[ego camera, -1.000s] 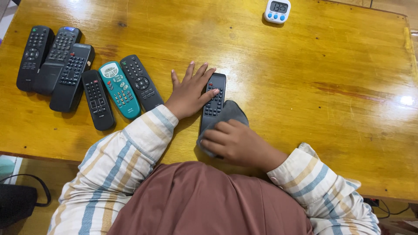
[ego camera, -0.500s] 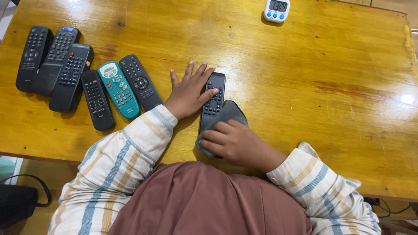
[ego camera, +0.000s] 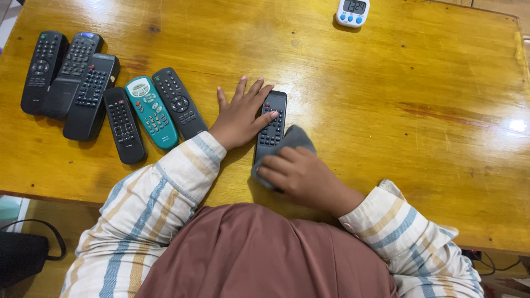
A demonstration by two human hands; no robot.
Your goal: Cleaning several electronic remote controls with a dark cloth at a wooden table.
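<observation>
Our right hand [ego camera: 306, 176] fingers curled together, pressing grey cloth [ego camera: 292, 140] onto lower end of black remote [ego camera: 270, 124]; left hand [ego camera: 240, 113] fingers spread apart, flat, thumb steadying remote's left edge. Remote lies just off centre on wooden table [ego camera: 386, 83], near front edge. Wiping looks underway: upper half uncovered by cloth. At 9 o'clock, six more remotes [ego camera: 105, 99] in row, one teal [ego camera: 150, 112]; cannot tell which wiped. White timer [ego camera: 353, 12] at 1 o'clock, well apart.
</observation>
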